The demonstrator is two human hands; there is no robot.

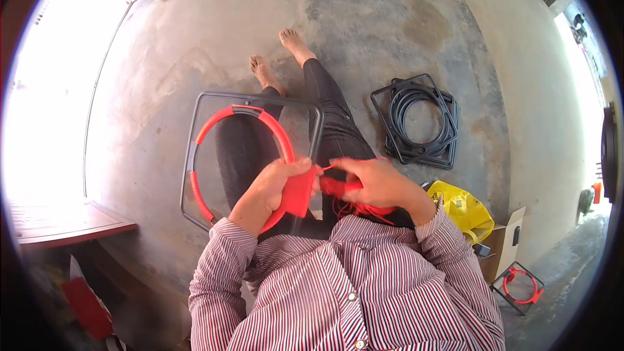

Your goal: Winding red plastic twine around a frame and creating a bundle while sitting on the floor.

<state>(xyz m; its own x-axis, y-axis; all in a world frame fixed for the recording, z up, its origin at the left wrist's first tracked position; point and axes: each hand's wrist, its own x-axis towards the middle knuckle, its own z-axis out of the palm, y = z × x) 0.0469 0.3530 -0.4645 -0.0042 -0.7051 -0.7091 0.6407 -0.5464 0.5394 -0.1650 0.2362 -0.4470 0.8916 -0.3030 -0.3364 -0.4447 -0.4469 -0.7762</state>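
A black square frame (224, 95) with a round ring inside it lies tilted across my lap. Red wrapping (279, 133) covers most of the ring, and dark bare parts show between the red stretches. My left hand (276, 185) is closed on the lower right of the ring, where a flat red flap (299, 192) hangs below the thumb. To its right, my right hand (380, 185) is closed on a bundle of red cord (341, 186). A thin strand runs taut between the two hands. Loose red strands (370, 209) hang under my right hand.
Several black square frames with rings (452, 123) are stacked on the concrete floor to the right. Nearby are a yellow bag (465, 211), a cardboard box (504, 247) and another red-wrapped frame (539, 296). A low wooden surface (75, 222) stands at the left.
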